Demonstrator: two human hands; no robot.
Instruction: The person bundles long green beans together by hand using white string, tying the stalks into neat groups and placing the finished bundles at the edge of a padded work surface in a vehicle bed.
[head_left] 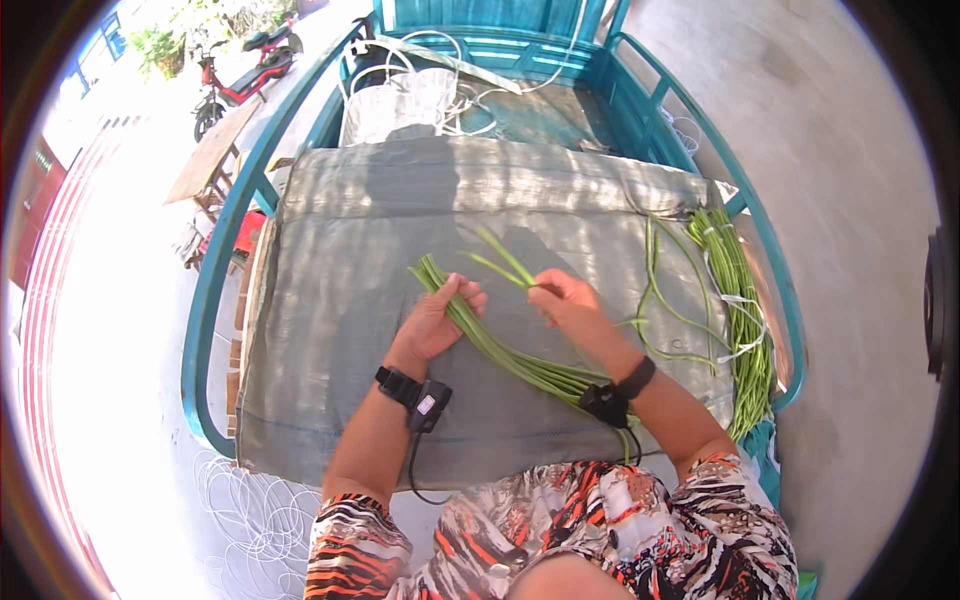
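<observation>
My left hand is closed round a bunch of long green beans near its upper ends. The bunch slants down to the right and passes beneath my right forearm. My right hand pinches a couple of separate beans, whose tips point up and left toward the bunch, apart from it. A few loose long beans lie curved on the grey cloth to the right. Beside them, along the right edge, rests a thick bundle of long beans, bound with a white tie.
The cloth covers a platform across a teal cart bed with metal side rails. Behind it stand a white basket and looped white tubing. A red scooter and a wooden bench are at the far left. Tangled white cord lies at lower left.
</observation>
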